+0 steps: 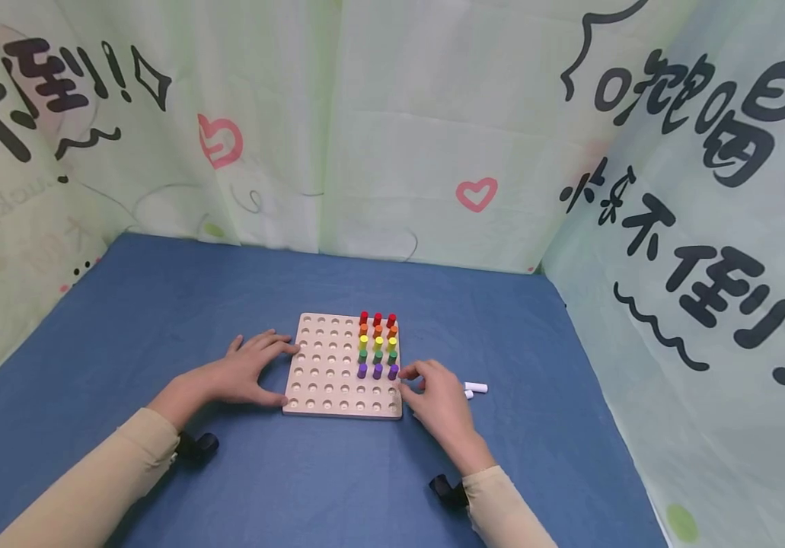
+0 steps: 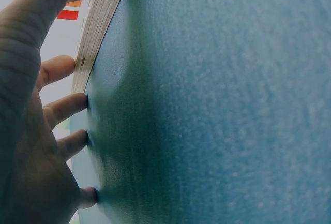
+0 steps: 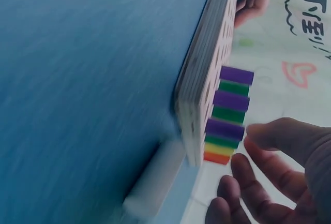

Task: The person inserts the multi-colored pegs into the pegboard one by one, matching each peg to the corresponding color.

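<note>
A pale wooden pegboard [image 1: 340, 415] lies on the blue cloth. Its right-hand columns carry rows of red pegs [image 1: 378, 318], orange pegs [image 1: 378, 331], yellow pegs [image 1: 378, 343], green pegs [image 1: 378, 357] and purple pegs [image 1: 378, 372], all upright. My left hand [image 1: 251, 373] rests against the board's left edge, thumb and fingers spread. Beside the right edge is my right hand [image 1: 438, 399], its fingers bent loosely. In the right wrist view its thumb [image 3: 279, 133] comes right up to the end of the nearest purple peg [image 3: 225, 129]; no pinch around it shows.
White pegs [image 1: 476, 387] lie on the cloth just right of my right hand, partly hidden by it. One white peg [image 3: 155, 180] shows near the board's corner in the right wrist view. Printed curtains [image 1: 399, 152] enclose the blue table [image 1: 228, 472] at the back and sides.
</note>
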{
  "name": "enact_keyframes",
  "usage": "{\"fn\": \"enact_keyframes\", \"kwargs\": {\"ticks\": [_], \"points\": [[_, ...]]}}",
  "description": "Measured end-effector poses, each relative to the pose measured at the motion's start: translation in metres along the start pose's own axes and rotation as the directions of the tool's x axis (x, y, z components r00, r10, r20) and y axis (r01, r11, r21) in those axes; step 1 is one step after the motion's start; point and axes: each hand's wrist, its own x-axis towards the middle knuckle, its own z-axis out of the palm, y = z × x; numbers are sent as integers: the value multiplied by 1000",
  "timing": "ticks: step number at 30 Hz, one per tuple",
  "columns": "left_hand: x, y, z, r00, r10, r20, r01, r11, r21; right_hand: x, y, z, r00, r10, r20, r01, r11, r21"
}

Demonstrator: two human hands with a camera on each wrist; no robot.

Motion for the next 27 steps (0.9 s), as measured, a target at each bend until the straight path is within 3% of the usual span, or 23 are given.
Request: {"fn": "enact_keyframes", "kwargs": {"ticks": [13,27], "points": [[2,-2,0,1000,12,-2,-12,1000,6,-17,24,-8,994,-16,106,25,996,-80],[2,-3,2,1000,5,5,-5,1000,0,-24,34,-10,990,-4,140,10,999,-45]]}}
